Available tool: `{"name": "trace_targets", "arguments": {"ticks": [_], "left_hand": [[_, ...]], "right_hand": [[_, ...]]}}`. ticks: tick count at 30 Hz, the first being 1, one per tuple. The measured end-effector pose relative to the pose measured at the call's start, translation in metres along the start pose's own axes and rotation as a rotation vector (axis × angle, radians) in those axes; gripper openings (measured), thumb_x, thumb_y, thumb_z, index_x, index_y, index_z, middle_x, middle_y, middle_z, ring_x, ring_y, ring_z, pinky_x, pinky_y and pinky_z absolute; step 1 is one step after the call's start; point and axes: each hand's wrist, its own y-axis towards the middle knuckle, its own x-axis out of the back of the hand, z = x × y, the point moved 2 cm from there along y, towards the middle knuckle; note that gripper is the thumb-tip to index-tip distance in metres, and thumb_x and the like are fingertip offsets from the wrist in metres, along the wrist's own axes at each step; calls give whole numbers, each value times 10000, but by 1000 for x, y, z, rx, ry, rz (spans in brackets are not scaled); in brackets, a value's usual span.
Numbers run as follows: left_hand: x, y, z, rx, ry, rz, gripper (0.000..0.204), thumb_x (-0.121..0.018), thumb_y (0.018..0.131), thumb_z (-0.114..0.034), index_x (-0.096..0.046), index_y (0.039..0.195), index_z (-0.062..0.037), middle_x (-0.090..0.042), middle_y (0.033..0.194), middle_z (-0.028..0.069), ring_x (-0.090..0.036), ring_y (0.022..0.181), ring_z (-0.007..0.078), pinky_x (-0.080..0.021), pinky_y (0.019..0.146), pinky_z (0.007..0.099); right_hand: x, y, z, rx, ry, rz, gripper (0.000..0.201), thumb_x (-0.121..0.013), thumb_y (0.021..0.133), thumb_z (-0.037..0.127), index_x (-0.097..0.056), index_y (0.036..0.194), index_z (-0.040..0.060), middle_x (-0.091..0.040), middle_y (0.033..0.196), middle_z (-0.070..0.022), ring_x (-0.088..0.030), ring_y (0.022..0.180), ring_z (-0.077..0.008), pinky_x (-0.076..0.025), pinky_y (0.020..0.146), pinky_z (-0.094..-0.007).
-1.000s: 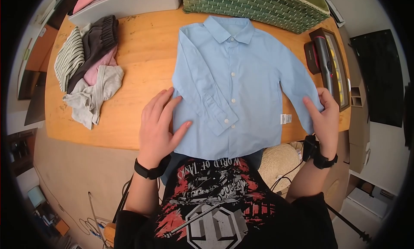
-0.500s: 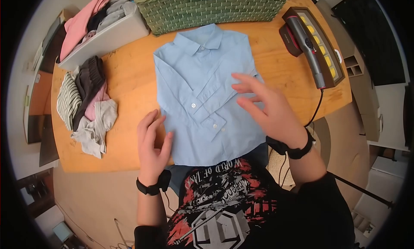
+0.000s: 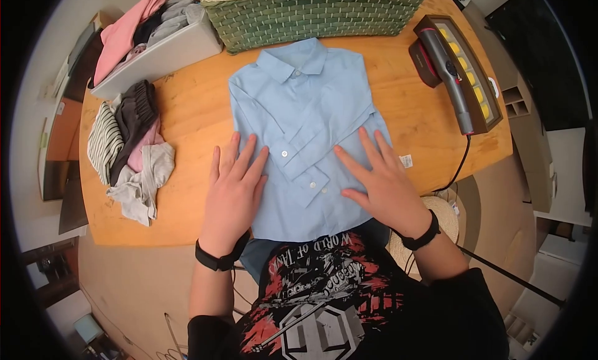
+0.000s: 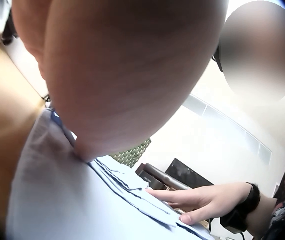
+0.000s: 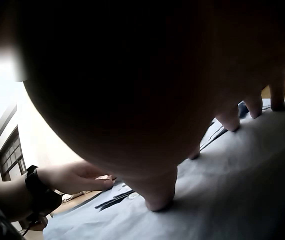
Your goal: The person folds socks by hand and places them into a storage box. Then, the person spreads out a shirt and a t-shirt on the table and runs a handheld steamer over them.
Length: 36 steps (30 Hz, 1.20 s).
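A light blue button-up shirt (image 3: 299, 213) lies front up on the wooden table, collar away from the person, both sleeves folded across its front with the cuffs crossing near the middle. The left hand (image 3: 235, 195) lies along the shirt's left edge, fingers spread and straight. On the right part of the shirt rests the right hand (image 3: 386, 188), its fingers spread over the cloth. In the right wrist view, fingertips of the right hand touch the shirt (image 5: 207, 185). The left wrist view shows the left thumb against the shirt (image 4: 62, 200).
A green woven basket (image 3: 311, 20) and a white bin (image 3: 162, 64) of clothes stand at the back. Crumpled clothes (image 3: 134, 142) lie at left. On the right are a dark handheld device (image 3: 451, 76) with a cord and a case (image 3: 478, 79) with yellow items.
The right hand has carried the right sleeve inward across the shirt, let it go, and come down flat on the cloth. The left hand has moved slightly onto the shirt's edge.
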Motion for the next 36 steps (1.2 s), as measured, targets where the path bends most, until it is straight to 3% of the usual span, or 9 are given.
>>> {"name": "trace_targets", "arguments": {"ticks": [6, 8, 12, 14, 18, 20, 26, 30, 36], "left_hand": [[-12, 2, -3, -15, -18, 11, 539, -640, 926, -73, -521, 1452, -76, -447, 1543, 153, -329, 1477, 395, -237, 1214, 561], [-20, 1, -4, 7, -266, -63, 561, -646, 916, -55, -504, 1458, -56, -435, 1549, 163, -329, 1473, 415, -257, 1206, 567], [-8, -3, -5, 36, -295, -69, 565, -653, 900, -27, -515, 1447, -64, -418, 1562, 160, -330, 1475, 420, -271, 1206, 551], [-2, -10, 2, 29, -105, -137, 505, -670, 874, -3, -587, 1367, -67, -505, 1486, 146, -415, 1421, 407, -339, 1177, 511], [-4, -31, 17, -22, -132, -189, 411, -710, 829, 3, -671, 1233, -69, -604, 1346, 114, -524, 1308, 363, -433, 1088, 475], [0, -41, 14, -110, -179, -169, 335, -767, 794, -75, -713, 1125, -76, -653, 1180, 54, -589, 1156, 295, -477, 951, 436], [9, -73, 8, -137, -289, -2, 436, -832, 716, -234, -713, 1112, -94, -647, 1165, 34, -592, 1113, 265, -462, 906, 413], [7, -83, 12, -101, -295, 59, 535, -858, 638, -239, -715, 1137, -110, -631, 1216, 52, -570, 1153, 296, -454, 941, 431], [1, -86, 9, -145, -269, 3, 475, -790, 689, -88, -713, 1155, -137, -625, 1242, 32, -575, 1168, 272, -457, 954, 428]], "right_hand": [[-1, 1, 0, -10, 15, 12, 729, -780, 841, 316, -485, 1504, 245, -305, 1596, -240, -295, 1453, -490, -327, 1154, -571], [-3, 1, 0, -2, -2, -1, 736, -779, 841, 319, -479, 1508, 239, -306, 1594, -239, -299, 1450, -493, -329, 1152, -574], [0, 0, -8, 11, 27, 12, 731, -772, 854, 315, -474, 1516, 224, -314, 1597, -236, -286, 1459, -488, -323, 1165, -549], [8, -2, -9, -11, 59, 18, 729, -771, 858, 293, -471, 1515, 198, -331, 1592, -229, -322, 1446, -472, -340, 1156, -530], [23, -12, -7, -114, -1, -11, 756, -782, 841, 258, -460, 1521, 195, -349, 1577, -230, -368, 1407, -472, -376, 1123, -521], [27, -17, -9, -99, 38, 18, 682, -791, 827, 244, -528, 1447, 136, -415, 1532, -212, -423, 1367, -453, -410, 1090, -508], [14, -39, -24, 160, 74, 22, 525, -808, 792, 252, -620, 1245, 66, -546, 1392, -162, -513, 1276, -373, -464, 996, -478], [4, -53, -20, 210, 22, 39, 589, -824, 759, 272, -613, 1286, 117, -525, 1428, -141, -518, 1258, -344, -467, 968, -464], [-22, -60, -13, 242, -68, -13, 759, -845, 689, 324, -568, 1390, 232, -468, 1504, -122, -495, 1287, -322, -412, 1005, -455]]}}
